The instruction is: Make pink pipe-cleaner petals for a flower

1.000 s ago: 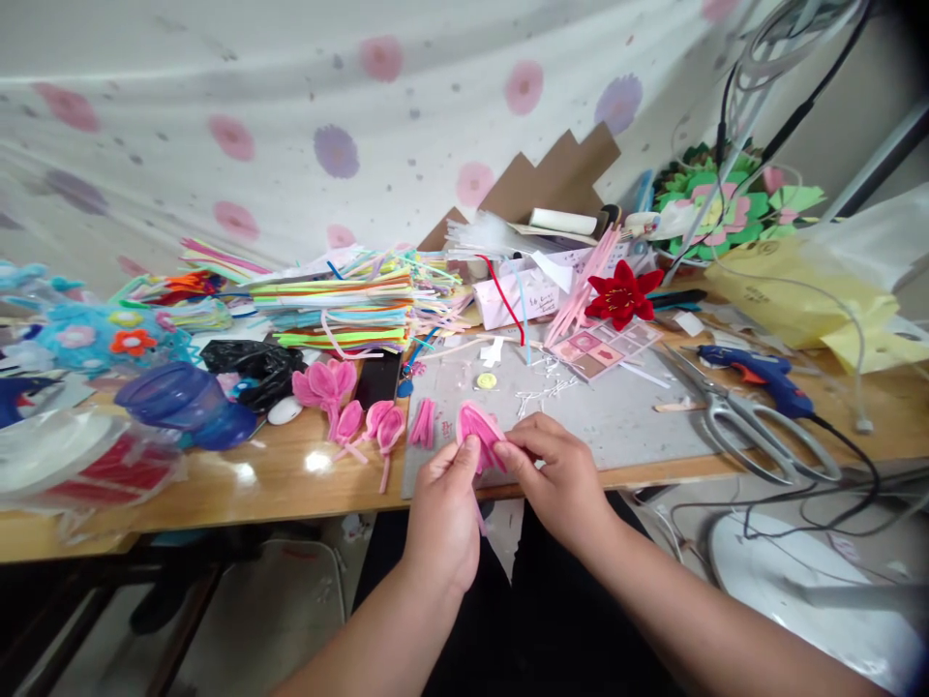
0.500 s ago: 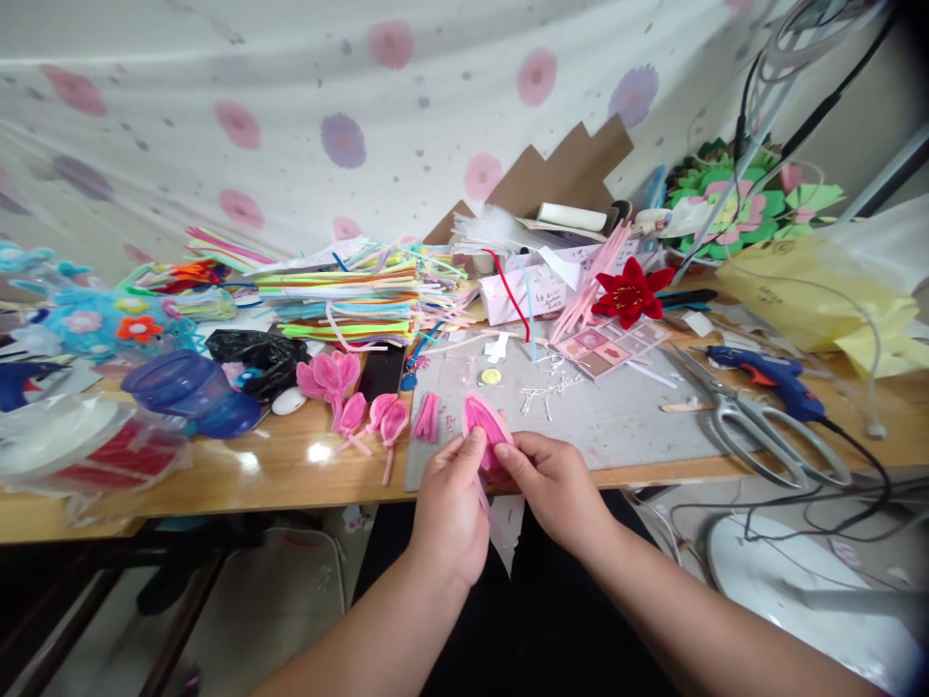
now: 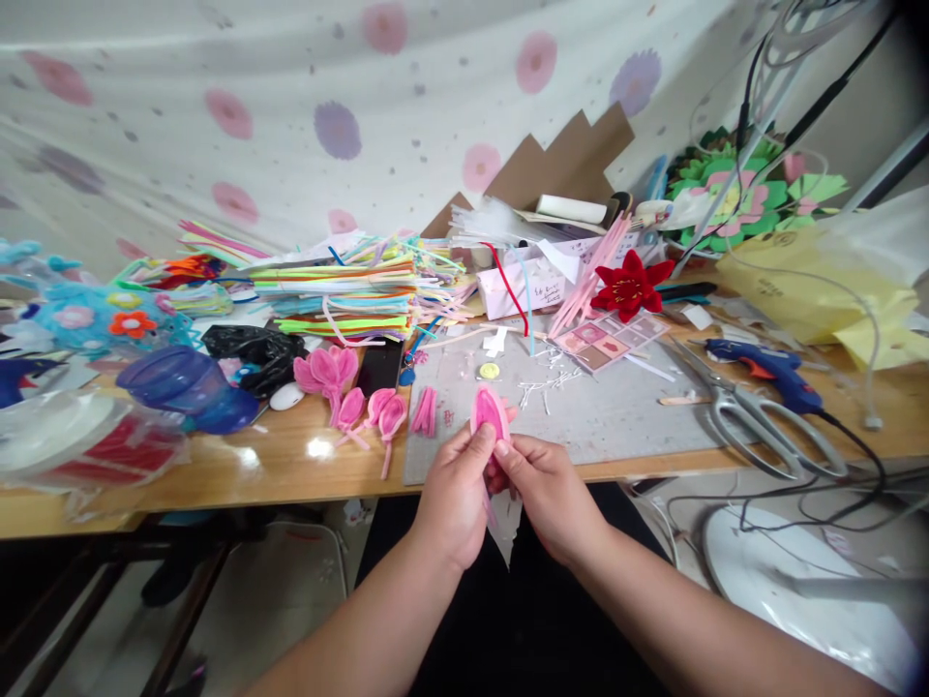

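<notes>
A pink pipe-cleaner petal [image 3: 488, 408], pointed and upright, is pinched between my two hands just over the table's front edge. My left hand [image 3: 459, 484] grips its lower part, thumb on the front face. On the petal's lower right side, my right hand [image 3: 546, 489] presses thumb and fingers together. Its stem hangs below, partly hidden by the hands. Left of them on the grey mat [image 3: 624, 416] lies a small bundle of short pink pipe cleaners [image 3: 425, 412]. Several finished-looking pink petals [image 3: 392, 416] and a larger pink flower [image 3: 326, 378] rest on the wood.
Large scissors [image 3: 762, 426] and a blue glue gun [image 3: 769, 368] lie at the right, cables trailing. A red flower [image 3: 631, 286] sits over an eyeshadow palette [image 3: 610, 341]. Stacked pipe cleaners [image 3: 341, 290] fill the back left. A blue plastic container [image 3: 185, 387] stands at left.
The petal has turned more upright and narrower to the view, and shifted slightly right. Both hands have drawn closer together around its base. The camera view has moved slightly.
</notes>
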Tool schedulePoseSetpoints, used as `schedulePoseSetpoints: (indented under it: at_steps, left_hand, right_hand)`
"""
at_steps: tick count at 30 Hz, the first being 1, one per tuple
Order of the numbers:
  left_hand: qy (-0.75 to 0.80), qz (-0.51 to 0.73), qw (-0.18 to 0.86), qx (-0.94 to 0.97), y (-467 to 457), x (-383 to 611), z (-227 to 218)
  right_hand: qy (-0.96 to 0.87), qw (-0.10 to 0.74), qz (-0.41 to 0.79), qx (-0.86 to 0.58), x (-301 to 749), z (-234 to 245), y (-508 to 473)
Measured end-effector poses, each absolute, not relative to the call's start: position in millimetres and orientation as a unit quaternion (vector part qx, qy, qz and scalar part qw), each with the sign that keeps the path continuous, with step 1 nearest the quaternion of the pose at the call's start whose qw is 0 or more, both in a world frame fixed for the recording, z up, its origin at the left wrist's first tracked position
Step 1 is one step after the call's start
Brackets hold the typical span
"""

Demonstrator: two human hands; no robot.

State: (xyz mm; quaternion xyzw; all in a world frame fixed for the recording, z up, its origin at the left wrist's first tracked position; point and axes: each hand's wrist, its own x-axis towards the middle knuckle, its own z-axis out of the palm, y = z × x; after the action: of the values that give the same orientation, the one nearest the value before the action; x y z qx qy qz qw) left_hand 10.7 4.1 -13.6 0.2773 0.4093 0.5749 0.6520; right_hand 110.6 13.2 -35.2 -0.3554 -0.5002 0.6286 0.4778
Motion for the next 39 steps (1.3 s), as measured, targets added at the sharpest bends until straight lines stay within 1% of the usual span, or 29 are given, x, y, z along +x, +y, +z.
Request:
schedulePoseSetpoints:
  at_steps: [4,6,13,16,19,22,24,28,31,34,36,39]
  left_hand:
    - [0.395,0.603,0.636,0.277,2,14,-16]
    - [0.398,0.611,0.619,0.292,2,15,-18]
    - [0.481,0.604,0.503,0.389,-1,17,-20]
    - [0.484,0.602,0.485,0.411,-1,16,-20]
    - [0.475,0.598,0.491,0.419,-2,16,-22]
    - [0.475,0.587,0.507,0.416,-2,12,-19]
    - [0.482,0.581,0.503,0.421,-1,6,-14]
    - [0.502,0.554,0.449,0.489,5,-18,2]
    - [0.532,0.493,0.402,0.559,10,-34,14]
    - [0.558,0.418,0.378,0.609,10,-42,21]
    - [0.568,0.362,0.372,0.639,8,-43,23]
    - [0.563,0.275,0.388,0.675,4,-42,24]
  right_hand:
    - [-0.568,0.482,0.556,-0.369,109,-37,12]
    - [-0.576,0.487,0.543,-0.371,107,-37,10]
    - [-0.508,0.519,0.580,-0.368,95,-35,1]
    - [-0.480,0.527,0.594,-0.375,92,-33,-1]
    - [-0.463,0.520,0.617,-0.367,92,-32,0]
    - [-0.492,0.488,0.622,-0.364,98,-31,4]
    - [-0.545,0.455,0.601,-0.367,106,-29,9]
    - [-0.680,0.364,0.523,-0.361,123,-20,19]
    - [-0.749,0.298,0.475,-0.353,133,-13,24]
    - [-0.778,0.250,0.456,-0.353,141,-9,28]
    - [-0.794,0.218,0.449,-0.348,147,-5,31]
    - [-0.823,0.170,0.427,-0.332,154,2,34]
